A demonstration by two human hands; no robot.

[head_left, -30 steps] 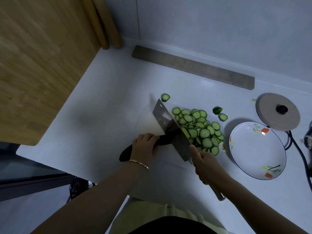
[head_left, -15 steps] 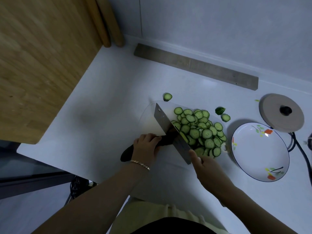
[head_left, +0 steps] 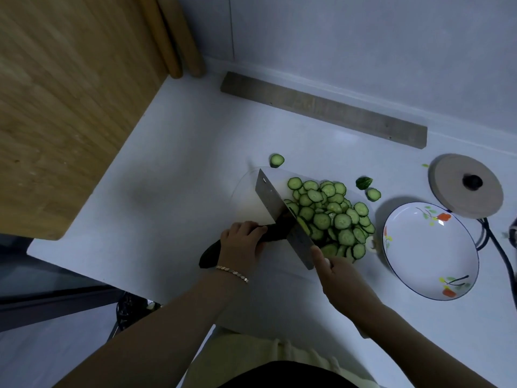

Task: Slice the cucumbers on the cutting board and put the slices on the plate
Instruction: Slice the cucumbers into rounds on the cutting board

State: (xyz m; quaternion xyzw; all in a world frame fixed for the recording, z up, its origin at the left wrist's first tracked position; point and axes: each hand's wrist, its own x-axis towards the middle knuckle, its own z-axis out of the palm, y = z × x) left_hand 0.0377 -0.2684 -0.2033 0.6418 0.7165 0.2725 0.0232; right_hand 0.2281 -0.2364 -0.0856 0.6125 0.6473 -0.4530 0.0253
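A dark cucumber lies across the clear cutting board on the white counter. My left hand presses down on it, fingers curled over its middle. A cleaver stands with its edge on the cucumber's right end; my right hand grips its handle. Several green slices are heaped on the board to the blade's right. The white flowered plate sits empty to the right of the board.
Loose slices lie off the board on the counter: one behind it and one by a cucumber end piece. A round lid and a black cable are at far right. A wooden board leans at left; a grey strip lies along the wall.
The cleaver has shifted slightly left along the cucumber, and the slice pile beside the blade has grown a little. My left hand stays on the cucumber.
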